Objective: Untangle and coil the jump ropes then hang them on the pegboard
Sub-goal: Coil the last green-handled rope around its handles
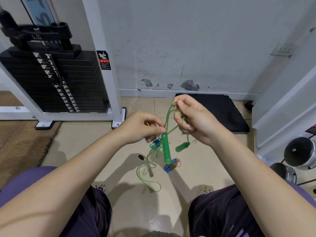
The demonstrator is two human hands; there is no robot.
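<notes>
A small gym or home workout corner, going by the gear. At left, a black weight stack (56, 79) with its selector pin, set in a white machine frame (104, 65) carrying a red-and-black warning sticker (104, 60). At lower right, chrome dumbbell heads (299, 152) on a rack. Against the far wall, a black rubber mat (222, 113) on the beige tiled floor (85, 139), plus a brown carpet edge (22, 142) at left. Scuffed, chipped grey wall (188, 48) with a socket plate (283, 50). Green jump rope (166, 149) with handles in mid-view, fitting the same exercise setting.
</notes>
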